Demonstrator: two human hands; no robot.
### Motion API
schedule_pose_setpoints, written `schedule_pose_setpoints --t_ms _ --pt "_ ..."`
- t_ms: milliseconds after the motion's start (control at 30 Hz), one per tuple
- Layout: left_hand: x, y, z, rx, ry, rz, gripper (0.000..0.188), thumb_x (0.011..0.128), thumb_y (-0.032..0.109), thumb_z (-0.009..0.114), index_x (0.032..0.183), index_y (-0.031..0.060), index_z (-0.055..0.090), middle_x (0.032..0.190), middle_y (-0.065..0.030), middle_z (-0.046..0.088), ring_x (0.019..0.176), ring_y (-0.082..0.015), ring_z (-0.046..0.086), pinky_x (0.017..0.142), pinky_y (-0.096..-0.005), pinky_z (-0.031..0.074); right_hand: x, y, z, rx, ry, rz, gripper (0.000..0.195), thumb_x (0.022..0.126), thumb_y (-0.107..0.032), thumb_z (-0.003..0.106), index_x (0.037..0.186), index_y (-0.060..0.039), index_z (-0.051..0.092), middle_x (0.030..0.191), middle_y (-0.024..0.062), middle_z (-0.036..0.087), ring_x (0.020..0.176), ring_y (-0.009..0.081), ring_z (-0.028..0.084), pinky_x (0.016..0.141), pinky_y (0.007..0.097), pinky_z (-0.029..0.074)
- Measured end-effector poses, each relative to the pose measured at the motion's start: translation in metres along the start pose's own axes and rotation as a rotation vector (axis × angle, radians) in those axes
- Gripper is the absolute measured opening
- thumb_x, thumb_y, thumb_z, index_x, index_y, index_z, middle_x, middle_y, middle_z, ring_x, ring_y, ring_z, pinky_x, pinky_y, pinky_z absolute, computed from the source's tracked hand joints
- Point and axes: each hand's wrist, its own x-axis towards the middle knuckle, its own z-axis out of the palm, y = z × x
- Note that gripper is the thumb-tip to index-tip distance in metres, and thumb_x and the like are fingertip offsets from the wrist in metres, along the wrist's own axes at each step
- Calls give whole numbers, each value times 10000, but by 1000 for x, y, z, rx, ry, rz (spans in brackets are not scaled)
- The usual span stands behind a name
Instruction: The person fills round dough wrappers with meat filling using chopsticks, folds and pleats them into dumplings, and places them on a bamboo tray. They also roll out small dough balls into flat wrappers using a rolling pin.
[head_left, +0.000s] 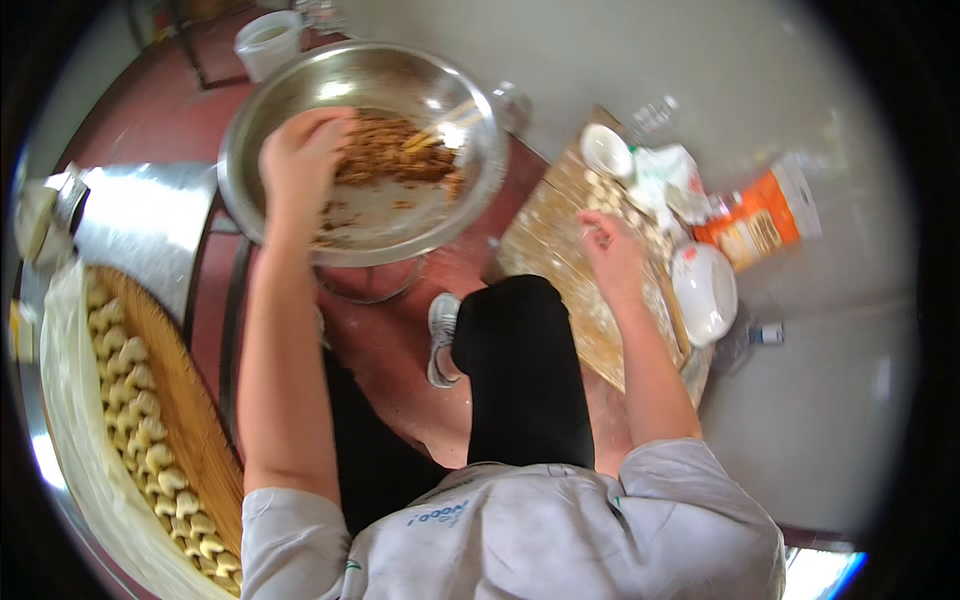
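My left hand is over the left part of a large steel basin, its fingers bent and partly blurred; whether they hold anything cannot be told. Brown chopped filling lies in the basin, with a pair of chopsticks resting in it. My right hand hovers at a floured wooden board, fingers curled, near small pieces of dough; its grip is unclear. A rolling pin lies along the board's right side.
Rows of shaped dumplings lie on a woven tray at left, beside plastic sheeting. Around the board are a white bowl, an overturned-looking white bowl, an orange bag and a plastic bottle. A white tub stands behind the basin.
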Motion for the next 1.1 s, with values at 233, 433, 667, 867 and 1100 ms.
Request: schedule_pose_setpoints --t_ms 233,433,667,867,1100 --pt "-6 16 -2 13 40 -129 270 978 199 644 1154 17 736 1072 -91 750 955 -142 687 866 -268 531 -81 169 -25 -171 28 361 241 901 -119 692 1136 -83 731 1042 111 732 846 213 708 794 334 563" --pt "1 7 -7 25 82 -61 328 978 241 667 1199 4 713 1123 -96 741 1022 -150 680 913 -274 520 -57 236 -28 -171 96 409 260 892 -123 682 1147 -98 728 1023 117 733 881 214 712 816 340 563" --pt "3 3 5 65 137 125 317 1022 231 600 1226 12 706 1153 -103 735 1027 -152 670 915 -279 519 -67 249 -50 -139 220 508 277 889 -86 650 1152 -139 720 1050 119 716 909 264 704 808 378 554" --pt "-28 29 44 223 292 556 311 1048 198 534 1212 -9 698 1165 -102 725 970 -154 640 873 -295 505 -141 250 -82 -188 268 466 251 908 -37 610 1114 -123 725 1029 102 707 876 291 690 781 393 542" --pt "-77 78 93 489 216 669 291 1052 158 523 1211 -18 692 1185 -90 715 943 -133 625 840 -306 495 -219 259 -135 -219 474 423 158 912 -32 627 1027 -98 715 955 98 669 780 300 657 723 399 531"
